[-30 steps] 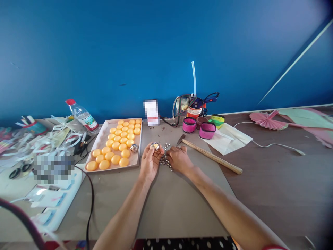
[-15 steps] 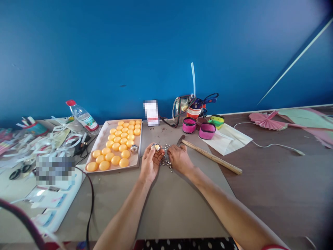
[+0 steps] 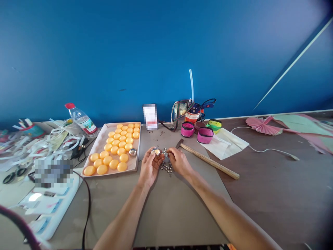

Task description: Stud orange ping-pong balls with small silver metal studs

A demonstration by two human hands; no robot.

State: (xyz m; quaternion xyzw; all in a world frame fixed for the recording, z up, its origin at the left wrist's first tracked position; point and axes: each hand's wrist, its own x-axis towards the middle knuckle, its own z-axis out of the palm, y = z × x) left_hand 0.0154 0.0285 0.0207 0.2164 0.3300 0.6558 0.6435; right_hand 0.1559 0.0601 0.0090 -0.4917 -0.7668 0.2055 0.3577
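Note:
My left hand [image 3: 147,168] is closed around a ball partly covered with shiny silver studs [image 3: 156,151], holding it above the table. Just right of it, my right hand [image 3: 179,161] pinches a small silver stud [image 3: 165,153] between thumb and fingertips, close to the ball. Below both hands lies a loose pile of shiny metal studs [image 3: 166,168]. In the shallow white box [image 3: 102,134] to the left sit several orange balls [image 3: 113,164], which look like ping-pong balls. One fully silver-studded ball [image 3: 132,152] rests at the box's right side.
A wooden-handled hammer [image 3: 210,160] lies right of my hands, near white paper [image 3: 225,144] and pink pouches [image 3: 205,134]. Cables and a power strip [image 3: 56,208] clutter the left, beside a tilted bottle [image 3: 84,121]. A pink paper fan [image 3: 264,125] lies far right.
My right hand has moved from the stud pile up towards the ball, with a stud now showing at its fingertips. The left hand keeps hold of the ball. The view has shifted slightly.

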